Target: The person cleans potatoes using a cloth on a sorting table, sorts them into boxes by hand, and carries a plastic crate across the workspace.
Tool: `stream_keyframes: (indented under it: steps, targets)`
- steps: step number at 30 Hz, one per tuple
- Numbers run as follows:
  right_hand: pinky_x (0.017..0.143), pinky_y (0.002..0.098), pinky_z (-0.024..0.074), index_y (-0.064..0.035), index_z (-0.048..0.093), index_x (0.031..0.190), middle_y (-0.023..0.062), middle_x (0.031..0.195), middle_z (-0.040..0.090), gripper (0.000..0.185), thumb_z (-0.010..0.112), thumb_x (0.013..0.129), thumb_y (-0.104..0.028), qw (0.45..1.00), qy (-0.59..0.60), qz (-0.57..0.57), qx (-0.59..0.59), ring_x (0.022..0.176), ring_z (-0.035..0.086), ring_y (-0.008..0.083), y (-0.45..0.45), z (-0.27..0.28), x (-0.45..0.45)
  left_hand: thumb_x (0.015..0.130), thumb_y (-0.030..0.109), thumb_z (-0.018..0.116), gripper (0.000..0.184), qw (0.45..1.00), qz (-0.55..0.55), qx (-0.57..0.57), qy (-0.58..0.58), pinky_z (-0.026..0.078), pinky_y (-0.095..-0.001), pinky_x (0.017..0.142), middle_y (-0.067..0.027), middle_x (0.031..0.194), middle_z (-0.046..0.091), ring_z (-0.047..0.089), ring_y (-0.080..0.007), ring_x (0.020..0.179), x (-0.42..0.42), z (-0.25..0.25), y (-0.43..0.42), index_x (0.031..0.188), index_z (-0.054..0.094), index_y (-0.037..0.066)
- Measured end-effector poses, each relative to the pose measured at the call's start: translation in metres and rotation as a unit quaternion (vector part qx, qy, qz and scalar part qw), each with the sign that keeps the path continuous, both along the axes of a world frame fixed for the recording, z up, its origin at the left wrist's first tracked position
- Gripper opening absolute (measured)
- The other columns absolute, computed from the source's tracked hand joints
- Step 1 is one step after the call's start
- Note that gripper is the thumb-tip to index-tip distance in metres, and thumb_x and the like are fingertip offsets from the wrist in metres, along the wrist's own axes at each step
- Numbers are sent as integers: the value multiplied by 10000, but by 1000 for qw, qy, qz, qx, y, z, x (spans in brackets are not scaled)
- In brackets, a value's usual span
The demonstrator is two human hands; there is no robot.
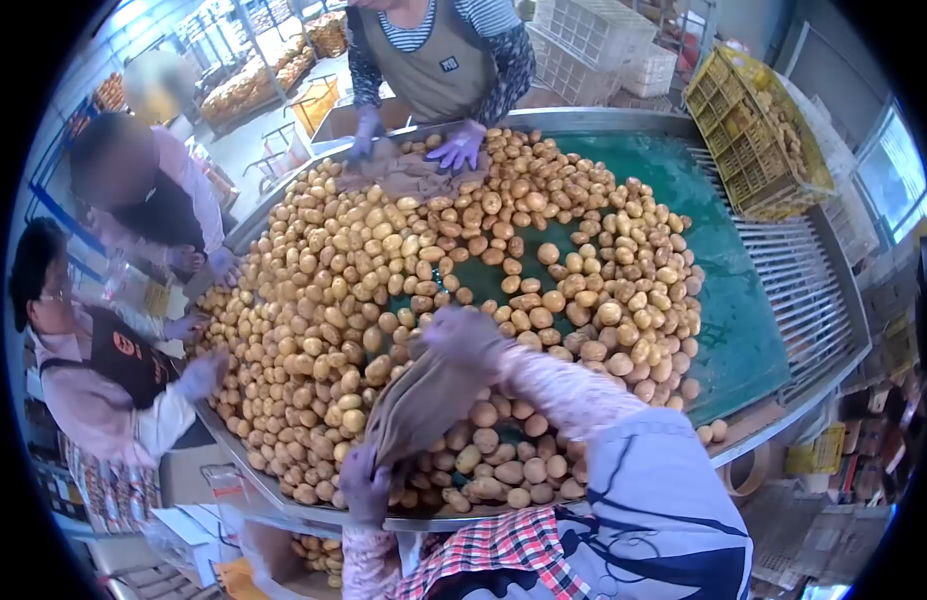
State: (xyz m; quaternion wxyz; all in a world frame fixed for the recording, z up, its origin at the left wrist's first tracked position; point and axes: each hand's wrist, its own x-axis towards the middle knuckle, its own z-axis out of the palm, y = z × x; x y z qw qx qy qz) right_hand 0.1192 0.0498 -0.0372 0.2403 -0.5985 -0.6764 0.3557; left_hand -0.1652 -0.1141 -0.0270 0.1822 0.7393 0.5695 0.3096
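Observation:
Many round yellow-brown potatoes (323, 300) are heaped on a metal-rimmed table with a green surface (733, 340). A brown cloth (418, 405) stretches between my two gloved hands over the potatoes near the front edge. My left hand (365, 485) grips its lower end at the table's rim. Farther in, my right hand (465, 338) is closed on the upper end, above the heap. Both hands wear purplish gloves, and the sleeves are patterned pink.
Across the table, a person in an apron (438, 60) has purple-gloved hands on another brown cloth (408, 175). Two people stand at the left edge, hands by the potatoes. A yellow crate (753, 130) rests near metal slats (793, 270) at right.

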Motion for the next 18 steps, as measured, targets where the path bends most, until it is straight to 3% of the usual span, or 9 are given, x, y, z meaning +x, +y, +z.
stream_keyframes:
  steps: [2,3,4,6,8,9,10,15,18]
  targets:
    - [864,402,520,-166,722,1006,125,941,702,271,608,892,-384,944,-159,-20,288,929,675,286,-7,14,80,764,88,649,390,994,-87,-48,-52,514,-422,845,-129,1138,688,646,-333,951,52,45,28,1151,688,59]
    - [813,382,522,-151,709,1022,78,920,674,231,610,925,-335,960,65,-266,65,880,656,248,-20,67,96,771,95,654,385,985,-157,-18,-63,513,-415,859,-117,1186,680,648,-323,974,75,44,41,1154,691,66]
    - [779,365,519,-115,695,1032,71,909,652,231,634,928,-312,926,-74,-184,323,856,640,228,-10,34,154,779,103,658,381,972,-226,14,-70,513,-408,873,-105,1234,672,650,-312,998,96,38,53,1157,694,73]
    - [833,395,510,-37,615,1158,126,962,645,350,639,937,-307,891,120,-349,263,919,639,286,-16,57,195,780,119,666,277,955,-290,46,-53,523,-426,827,-104,1014,701,662,-310,927,158,21,63,1053,708,94]
    - [899,436,486,-54,527,1350,205,1148,636,552,623,926,-394,852,-238,-327,333,1039,619,355,-18,-4,257,807,110,631,115,942,-326,77,-11,529,-441,760,-93,840,684,669,-299,845,208,10,75,892,706,93]
    - [979,436,440,-65,471,1413,223,1209,600,683,641,887,-465,906,-276,-278,158,1125,574,369,-25,-32,271,818,118,617,97,936,-347,53,2,521,-446,732,-84,806,665,661,-293,819,210,5,78,868,699,109]
    - [980,463,423,-78,491,1376,217,1182,582,698,676,843,-489,798,-520,-255,167,1108,553,379,-46,-55,254,829,126,604,90,929,-368,29,16,512,-451,704,-74,772,646,652,-288,792,213,-1,82,843,692,125]
    - [1111,535,298,-16,469,1364,261,1379,466,831,645,795,-595,925,-213,-314,-23,1290,425,437,39,-46,179,844,187,594,217,933,-321,-142,-80,505,-414,626,-82,794,634,631,-283,719,129,-8,111,1050,656,164]
    - [1163,569,173,18,433,1373,272,1471,364,887,599,799,-639,878,-315,-331,143,1376,305,451,102,-103,91,835,188,624,271,979,-199,-45,-16,505,-416,668,-93,813,641,632,-288,742,60,-8,124,1094,694,149]
